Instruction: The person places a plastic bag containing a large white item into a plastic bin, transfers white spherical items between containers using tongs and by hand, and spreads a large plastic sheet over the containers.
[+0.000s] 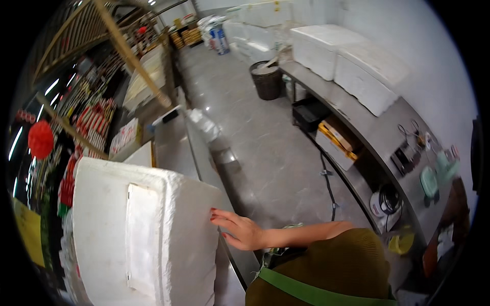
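Observation:
My right hand (241,230) reaches in from the right with its fingers apart. Its fingertips lie at the side of a large white foam box (191,222) and appear to touch it. A pale rectangular panel or sheet (143,237) is set on the face of the box towards the left. The box rests on or over a stainless steel counter (172,143), and its lower end runs out of the picture. My left hand is out of view.
Several foam boxes (363,69) line a grey shelf (325,90) along the wall. Beneath are a black crate (311,114), a carton (333,147) and a rice cooker (384,201). A dark bin (267,83) stands on the tiled floor (260,153). A wooden post (132,55) rises beyond the counter.

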Motion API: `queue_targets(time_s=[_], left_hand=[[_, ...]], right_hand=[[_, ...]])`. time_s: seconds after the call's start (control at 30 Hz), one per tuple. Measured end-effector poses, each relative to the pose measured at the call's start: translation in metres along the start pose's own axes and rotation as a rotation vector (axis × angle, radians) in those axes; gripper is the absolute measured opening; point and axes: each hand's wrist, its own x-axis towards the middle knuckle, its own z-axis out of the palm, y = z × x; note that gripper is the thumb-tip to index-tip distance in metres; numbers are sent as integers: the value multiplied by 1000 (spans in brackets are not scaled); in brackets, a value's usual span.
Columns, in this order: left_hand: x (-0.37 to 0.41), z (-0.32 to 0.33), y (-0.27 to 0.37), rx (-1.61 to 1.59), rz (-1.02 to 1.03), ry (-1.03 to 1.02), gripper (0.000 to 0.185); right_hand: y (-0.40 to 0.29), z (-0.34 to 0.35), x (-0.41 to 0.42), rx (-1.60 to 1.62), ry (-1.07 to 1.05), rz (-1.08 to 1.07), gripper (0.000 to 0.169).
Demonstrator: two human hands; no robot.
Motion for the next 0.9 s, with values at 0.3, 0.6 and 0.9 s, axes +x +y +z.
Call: queue_targets(time_s=[0.3,0.6,0.9], left_hand=[[39,84,52,47,196,-449,54],[21,398,159,-175,63,-962,51],[-89,779,369,-328,269,-1499,52]], right_hand=[[9,-116,-25,-100,377,279,74],[62,-286,-30,-419,632,349,64],[148,-449,-89,-459,682,572,50]])
